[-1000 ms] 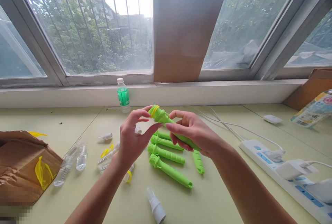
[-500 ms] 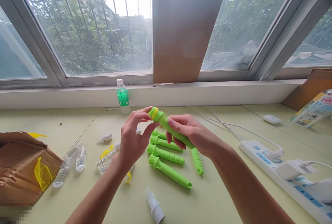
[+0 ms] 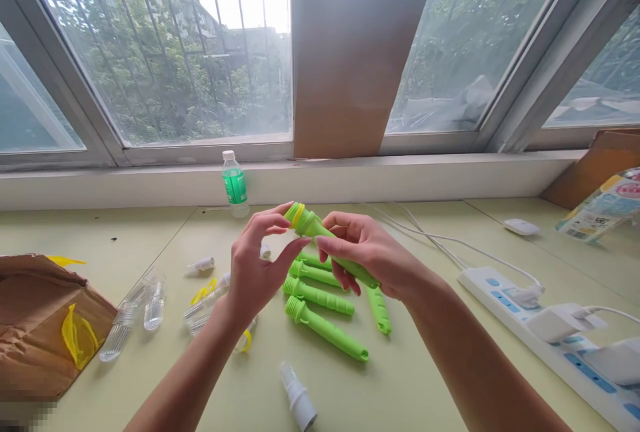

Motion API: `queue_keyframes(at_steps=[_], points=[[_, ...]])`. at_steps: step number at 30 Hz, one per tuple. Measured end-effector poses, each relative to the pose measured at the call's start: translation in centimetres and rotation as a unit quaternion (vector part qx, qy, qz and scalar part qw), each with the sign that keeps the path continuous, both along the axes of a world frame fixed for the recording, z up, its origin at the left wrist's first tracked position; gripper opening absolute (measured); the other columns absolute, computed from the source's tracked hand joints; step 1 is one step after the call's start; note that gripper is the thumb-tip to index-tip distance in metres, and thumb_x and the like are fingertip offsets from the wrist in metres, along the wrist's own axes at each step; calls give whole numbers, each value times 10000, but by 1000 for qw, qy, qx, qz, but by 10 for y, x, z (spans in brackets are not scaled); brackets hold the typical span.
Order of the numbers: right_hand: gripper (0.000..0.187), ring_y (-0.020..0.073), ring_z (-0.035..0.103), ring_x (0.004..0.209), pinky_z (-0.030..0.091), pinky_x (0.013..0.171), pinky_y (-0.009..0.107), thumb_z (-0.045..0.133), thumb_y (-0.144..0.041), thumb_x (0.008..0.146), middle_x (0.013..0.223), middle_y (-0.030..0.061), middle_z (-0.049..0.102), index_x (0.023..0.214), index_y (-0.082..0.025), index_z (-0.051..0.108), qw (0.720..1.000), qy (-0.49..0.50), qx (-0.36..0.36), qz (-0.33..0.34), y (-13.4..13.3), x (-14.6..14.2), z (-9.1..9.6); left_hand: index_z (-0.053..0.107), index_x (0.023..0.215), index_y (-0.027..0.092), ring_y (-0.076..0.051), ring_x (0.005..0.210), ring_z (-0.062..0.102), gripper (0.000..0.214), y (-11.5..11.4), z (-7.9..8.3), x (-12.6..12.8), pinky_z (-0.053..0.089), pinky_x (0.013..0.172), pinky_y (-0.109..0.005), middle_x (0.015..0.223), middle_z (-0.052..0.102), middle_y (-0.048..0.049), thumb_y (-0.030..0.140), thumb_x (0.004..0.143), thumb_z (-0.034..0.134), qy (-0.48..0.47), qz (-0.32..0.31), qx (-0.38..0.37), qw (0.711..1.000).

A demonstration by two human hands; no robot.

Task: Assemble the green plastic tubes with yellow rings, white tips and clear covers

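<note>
A green plastic handle is held tilted above the table between both hands, its threaded end up and to the left. Around that end sits a yellow ring. My left hand has its fingers and thumb closed about the threaded end and the ring. Lower down, my right hand grips the handle's shaft, thumb on top. Beneath lie several similar green handles, the nearest green handle in full view and others partly covered. Near the front lies a white-and-clear plastic piece.
At left, an opened brown cardboard box has yellow rings at it. Clear ribbed tubes lie beside it. A green-labelled bottle stands by the sill. A power strip with plugs and white cables runs along the right.
The right hand has turned slightly on the shaft, its thumb shifting left towards the left hand's thumb. The left hand keeps its hold at the ringed end.
</note>
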State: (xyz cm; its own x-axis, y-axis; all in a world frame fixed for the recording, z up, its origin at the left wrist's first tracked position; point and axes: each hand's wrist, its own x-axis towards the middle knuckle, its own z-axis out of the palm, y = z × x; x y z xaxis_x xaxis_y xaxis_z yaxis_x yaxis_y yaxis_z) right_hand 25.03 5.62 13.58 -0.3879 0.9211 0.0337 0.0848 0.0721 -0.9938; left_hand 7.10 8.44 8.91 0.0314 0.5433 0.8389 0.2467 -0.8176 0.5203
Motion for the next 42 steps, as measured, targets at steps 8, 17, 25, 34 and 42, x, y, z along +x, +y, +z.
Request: queue_keyframes(at_steps=[8, 17, 25, 34, 42], points=[[272, 94, 501, 514, 403, 509, 232, 659, -428, 795, 664, -3, 593, 766, -165, 598, 999, 29, 17, 3, 6, 3, -4, 556, 953, 213, -184, 954, 667, 283, -1, 3, -2, 607, 780, -360, 1172, 649, -68, 183, 730, 729, 51, -2, 3, 999], [364, 78, 439, 367, 285, 358, 202, 597, -518, 796, 613, 36, 649, 754, -156, 596, 999, 13, -46, 19, 4, 4, -3, 567, 944, 213, -194, 946, 681, 210, 1, 2, -2, 610, 774, -364, 1129, 673, -74, 184, 774, 687, 58, -4, -4, 998], [401, 68, 459, 338, 338, 309, 173, 737, -452, 702, 645, 4, 685, 926, -199, 522, 998, -41, -37, -5, 2, 1, -1, 567, 908, 206, -191, 954, 678, 171, 0, 2, -2, 610, 778, -370, 1095, 682, -67, 177, 781, 678, 33, -11, -9, 999], [344, 129, 606, 506, 425, 412, 211, 683, -486, 750, 742, 51, 684, 816, -161, 593, 999, -34, 7, -1, 3, 3, 0, 576, 886, 210, -177, 860, 698, 157, -1, 3, -3, 604, 754, -354, 1063, 700, -60, 212, 777, 689, 53, 42, 27, 997], [387, 72, 469, 415, 330, 395, 198, 527, -539, 856, 675, 19, 638, 778, -164, 581, 999, -26, 17, 40, 3, 5, -1, 574, 937, 212, -181, 896, 689, 213, 1, 3, -4, 600, 759, -343, 1104, 688, -67, 182, 765, 697, 69, 32, 34, 997]])
